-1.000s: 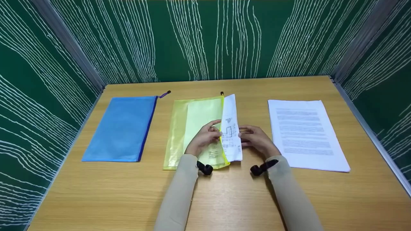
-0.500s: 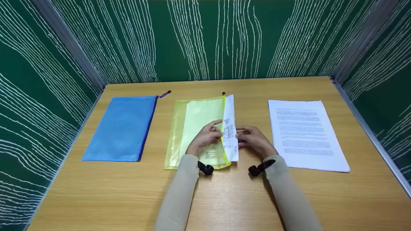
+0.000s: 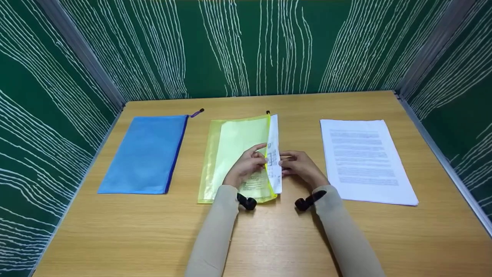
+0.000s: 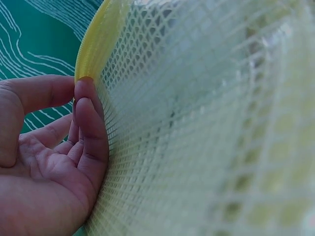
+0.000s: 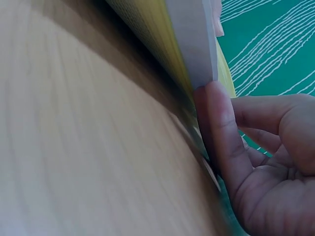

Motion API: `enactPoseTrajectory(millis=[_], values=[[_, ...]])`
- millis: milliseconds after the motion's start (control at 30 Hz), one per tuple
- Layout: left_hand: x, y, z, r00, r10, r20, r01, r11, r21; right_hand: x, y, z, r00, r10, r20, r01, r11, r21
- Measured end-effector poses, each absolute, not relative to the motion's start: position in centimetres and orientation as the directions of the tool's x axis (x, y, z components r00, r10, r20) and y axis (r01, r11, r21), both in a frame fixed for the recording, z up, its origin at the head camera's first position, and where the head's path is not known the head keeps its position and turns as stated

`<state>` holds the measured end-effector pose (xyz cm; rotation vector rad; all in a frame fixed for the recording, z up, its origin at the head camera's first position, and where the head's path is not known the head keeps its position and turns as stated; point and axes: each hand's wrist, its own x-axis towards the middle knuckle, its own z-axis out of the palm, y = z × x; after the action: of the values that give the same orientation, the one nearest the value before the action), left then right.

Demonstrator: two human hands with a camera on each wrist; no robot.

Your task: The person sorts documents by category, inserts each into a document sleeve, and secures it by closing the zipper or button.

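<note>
A yellow mesh zip pouch (image 3: 215, 154) lies mid-table with its zipper side facing right. White printed papers (image 3: 274, 154) sit mostly inside it, showing pale through the mesh, and a narrow strip sticks out past the zipper edge. My left hand (image 3: 248, 165) pinches that zipper edge between thumb and fingers; the yellow zipper tape (image 4: 96, 42) is close up in the left wrist view. My right hand (image 3: 303, 165) pinches the outer edge of the papers, and in the right wrist view the paper stack (image 5: 194, 44) rises from the thumb and fingertips between the pouch's sides.
To the left lies a blue zip pouch (image 3: 144, 154) with a dark blue zipper and a purple pull. At the right, a stack of printed white sheets (image 3: 365, 161) rests on the wooden table (image 3: 276, 246). Green patterned panels (image 3: 253, 46) enclose the back and sides.
The right hand has moved left, sliding the papers deeper into the yellow pouch, so the strip outside is narrower. The left hand stays at the zipper edge, nearly still.
</note>
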<state>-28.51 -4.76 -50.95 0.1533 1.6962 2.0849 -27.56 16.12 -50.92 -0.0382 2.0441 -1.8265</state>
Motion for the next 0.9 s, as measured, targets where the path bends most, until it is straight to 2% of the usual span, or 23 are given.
enactPoseTrajectory(millis=[433,900], values=[[-28.4,-4.3,-50.9,-0.889,0.410,-0.204,-0.282,-0.138,0.949,-27.7,15.4,-50.5,-0.918,-0.286,-0.276,0.236,0.167,-0.957],[-28.2,-4.1,-50.9,-0.889,0.412,-0.199,-0.276,-0.138,0.951,-27.5,14.6,-50.4,-0.922,-0.279,-0.269,0.245,0.119,-0.962]])
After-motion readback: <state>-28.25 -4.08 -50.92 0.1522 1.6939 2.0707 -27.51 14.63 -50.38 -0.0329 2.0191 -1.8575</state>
